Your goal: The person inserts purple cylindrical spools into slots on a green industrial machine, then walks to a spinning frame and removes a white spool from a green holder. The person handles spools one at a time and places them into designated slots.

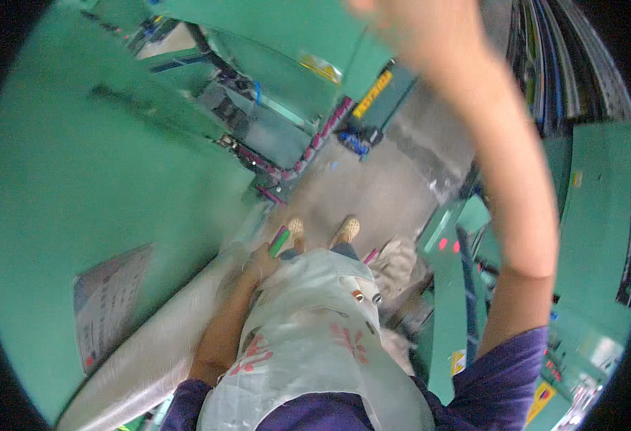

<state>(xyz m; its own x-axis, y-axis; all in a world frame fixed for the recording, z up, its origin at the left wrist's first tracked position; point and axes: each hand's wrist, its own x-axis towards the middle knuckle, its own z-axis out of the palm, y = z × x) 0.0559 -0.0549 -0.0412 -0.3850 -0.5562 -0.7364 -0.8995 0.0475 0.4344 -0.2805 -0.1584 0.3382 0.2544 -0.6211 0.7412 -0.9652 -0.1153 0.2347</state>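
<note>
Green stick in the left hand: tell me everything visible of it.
The green stick looks short and slim, bright green with a purple-pink strip along its upper-left side. Its surface looks smooth, perhaps plastic. The left hand grips its lower end; the free end slants up and right in the picture, appearing beside the left shoe. The gripped end is hidden, and blur leaves its exact kind unclear.

A slim green-and-purple tool (279, 243) slants — held at left.
</note>
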